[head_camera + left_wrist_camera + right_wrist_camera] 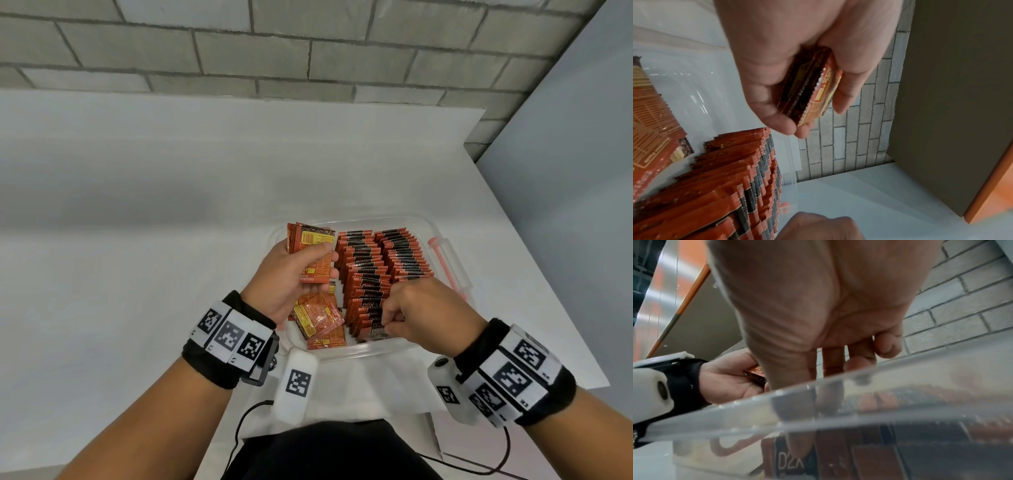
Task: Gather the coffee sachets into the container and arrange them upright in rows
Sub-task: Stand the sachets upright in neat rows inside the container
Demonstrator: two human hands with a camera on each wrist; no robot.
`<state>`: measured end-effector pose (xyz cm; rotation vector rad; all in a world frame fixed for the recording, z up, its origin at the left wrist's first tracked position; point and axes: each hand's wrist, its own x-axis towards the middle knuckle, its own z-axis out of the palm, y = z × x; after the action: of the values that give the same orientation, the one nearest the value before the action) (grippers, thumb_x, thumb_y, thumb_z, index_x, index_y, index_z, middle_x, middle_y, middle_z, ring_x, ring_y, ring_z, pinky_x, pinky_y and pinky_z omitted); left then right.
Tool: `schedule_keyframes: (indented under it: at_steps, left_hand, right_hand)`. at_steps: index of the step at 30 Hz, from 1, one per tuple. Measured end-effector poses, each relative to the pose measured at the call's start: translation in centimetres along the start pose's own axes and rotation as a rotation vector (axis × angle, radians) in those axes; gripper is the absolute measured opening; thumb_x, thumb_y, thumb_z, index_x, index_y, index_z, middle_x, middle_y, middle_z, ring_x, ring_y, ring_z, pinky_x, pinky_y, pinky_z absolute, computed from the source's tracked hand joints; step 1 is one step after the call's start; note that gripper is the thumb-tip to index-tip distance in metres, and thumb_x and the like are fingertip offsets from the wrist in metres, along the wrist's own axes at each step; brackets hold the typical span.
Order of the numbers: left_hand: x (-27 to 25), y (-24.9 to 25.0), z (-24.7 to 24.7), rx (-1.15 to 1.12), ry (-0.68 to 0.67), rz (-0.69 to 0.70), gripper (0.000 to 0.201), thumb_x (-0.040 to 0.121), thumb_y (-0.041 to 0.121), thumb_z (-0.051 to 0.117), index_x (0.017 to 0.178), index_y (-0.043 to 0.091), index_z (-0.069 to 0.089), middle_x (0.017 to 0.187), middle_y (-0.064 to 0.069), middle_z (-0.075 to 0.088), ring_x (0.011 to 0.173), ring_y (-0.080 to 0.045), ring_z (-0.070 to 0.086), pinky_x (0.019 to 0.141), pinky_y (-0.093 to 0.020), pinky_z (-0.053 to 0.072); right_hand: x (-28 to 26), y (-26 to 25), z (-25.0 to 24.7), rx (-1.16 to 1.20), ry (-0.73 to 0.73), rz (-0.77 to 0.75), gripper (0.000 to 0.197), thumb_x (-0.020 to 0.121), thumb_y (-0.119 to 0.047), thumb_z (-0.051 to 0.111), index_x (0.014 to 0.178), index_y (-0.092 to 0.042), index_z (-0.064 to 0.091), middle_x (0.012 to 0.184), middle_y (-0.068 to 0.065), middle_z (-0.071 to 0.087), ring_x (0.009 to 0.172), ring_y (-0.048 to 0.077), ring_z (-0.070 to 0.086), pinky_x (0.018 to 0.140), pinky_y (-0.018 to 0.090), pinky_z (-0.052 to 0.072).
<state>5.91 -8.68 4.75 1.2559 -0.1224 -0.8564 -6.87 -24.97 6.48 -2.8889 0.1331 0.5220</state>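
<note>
Sachets mostly gathered: two upright rows (383, 270) filling the container (455, 260) beyond the right hand (421, 315), fingers curled, seemingly pinching the nearest packet. Stack (313, 255) clasped by left hand (291, 277); loose sachets (320, 318) beneath it, unsorted.

Both forearms reach forward from the near edge of the container (442, 236), each wrist wrapped in a black band. The left hand (291, 274) hovers over the container's left part, thumb and curled fingers clamping a small stack of sachets (313, 251) (edges showing between thumb and fingers in the wrist view). The right hand (418, 313) sits at the container's near side, knuckles up, fingertips (390, 320) bent down into the nearest standing sachets (371, 323); whether they actually pinch one is unclear.
</note>
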Motion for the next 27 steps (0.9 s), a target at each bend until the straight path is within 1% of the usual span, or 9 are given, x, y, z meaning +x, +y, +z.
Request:
schedule_keyframes:
  at_steps: [5, 9, 13, 15, 17, 19, 22, 25, 27]
  left_hand:
    - [-0.1, 0.0, 0.1, 0.007, -0.001, -0.004, 0.007, 0.091, 0.017, 0.06, 0.095, 0.014, 0.064, 0.084, -0.005, 0.072, 0.07, -0.017, 0.067, 0.062, -0.03, 0.054]
    - [-0.1, 0.1, 0.1, -0.014, 0.002, -0.013, 0.007, 0.092, 0.017, 0.058, 0.094, 0.013, 0.063, 0.084, -0.005, 0.072, 0.069, -0.019, 0.068, 0.061, -0.031, 0.054]
    - [-0.2, 0.1, 0.1, -0.051, 0.004, -0.025, 0.006, 0.093, 0.014, 0.055, 0.093, 0.009, 0.058, 0.073, -0.006, 0.069, 0.065, -0.021, 0.068, 0.057, -0.031, 0.054]
    - [-0.2, 0.1, 0.1, -0.076, 0.005, -0.032, 0.006, 0.094, 0.012, 0.053, 0.092, 0.008, 0.057, 0.07, -0.008, 0.068, 0.064, -0.022, 0.067, 0.056, -0.031, 0.054]
    - [-0.3, 0.2, 0.0, -0.096, 0.009, -0.037, 0.008, 0.095, 0.011, 0.05, 0.092, 0.006, 0.056, 0.072, -0.01, 0.068, 0.065, -0.024, 0.067, 0.055, -0.031, 0.054]
    - [-0.3, 0.1, 0.0, -0.101, 0.011, -0.042, 0.009, 0.095, 0.011, 0.05, 0.092, 0.006, 0.056, 0.072, -0.011, 0.068, 0.067, -0.024, 0.067, 0.056, -0.03, 0.055]
    - [-0.4, 0.0, 0.0, -0.1, 0.015, -0.052, 0.008, 0.094, 0.011, 0.052, 0.091, 0.008, 0.058, 0.074, -0.008, 0.068, 0.071, -0.021, 0.066, 0.061, -0.031, 0.056]
    - [-0.4, -0.1, -0.2, -0.078, -0.006, -0.044, 0.007, 0.093, 0.011, 0.055, 0.091, 0.011, 0.062, 0.078, -0.006, 0.069, 0.074, -0.019, 0.066, 0.065, -0.032, 0.057]
    - [-0.5, 0.0, -0.1, -0.074, -0.045, -0.039, 0.008, 0.092, 0.01, 0.057, 0.091, 0.013, 0.064, 0.079, -0.004, 0.071, 0.074, -0.018, 0.068, 0.064, -0.031, 0.057]
  right_hand:
    - [0.4, 0.0, 0.1, -0.01, -0.022, 0.008, 0.008, 0.085, -0.028, 0.065, 0.081, -0.027, 0.072, 0.075, -0.021, 0.052, 0.073, -0.001, 0.046, 0.084, 0.024, 0.042]
    - [0.5, 0.0, 0.1, 0.01, -0.04, 0.017, 0.007, 0.085, -0.026, 0.066, 0.079, -0.026, 0.071, 0.077, -0.02, 0.056, 0.074, -0.001, 0.049, 0.081, 0.022, 0.042]
    - [0.6, 0.1, 0.3, 0.053, -0.048, 0.03, 0.006, 0.083, -0.024, 0.068, 0.078, -0.025, 0.071, 0.078, -0.018, 0.058, 0.074, 0.001, 0.053, 0.076, 0.021, 0.043]
    - [0.6, 0.2, 0.4, 0.087, -0.036, 0.039, 0.003, 0.082, -0.023, 0.07, 0.08, -0.023, 0.072, 0.075, -0.018, 0.057, 0.07, -0.001, 0.052, 0.071, 0.02, 0.044]
    - [0.6, 0.3, 0.4, 0.125, -0.031, 0.053, 0.003, 0.081, -0.024, 0.072, 0.083, -0.023, 0.071, 0.068, -0.019, 0.053, 0.063, -0.003, 0.048, 0.062, 0.016, 0.038]
    - [0.4, 0.5, 0.6, 0.172, -0.031, 0.068, 0.007, 0.08, -0.026, 0.074, 0.085, -0.023, 0.07, 0.066, -0.019, 0.052, 0.062, -0.004, 0.048, 0.058, 0.014, 0.034]
    - [0.2, 0.8, 0.4, 0.223, -0.031, 0.082, 0.01, 0.079, -0.027, 0.076, 0.087, -0.023, 0.07, 0.068, -0.016, 0.056, 0.062, -0.002, 0.051, 0.058, 0.013, 0.036]
    - [-0.2, 1.0, -0.1, 0.282, -0.025, 0.077, 0.009, 0.079, -0.029, 0.075, 0.081, -0.023, 0.068, 0.068, -0.012, 0.061, 0.06, 0.001, 0.055, 0.056, 0.01, 0.037]
    - [-0.4, 0.8, -0.8, 0.343, 0.054, 0.057, 0.008, 0.082, -0.031, 0.072, 0.084, -0.025, 0.068, 0.07, -0.009, 0.063, 0.06, 0.001, 0.055, 0.057, 0.01, 0.039]
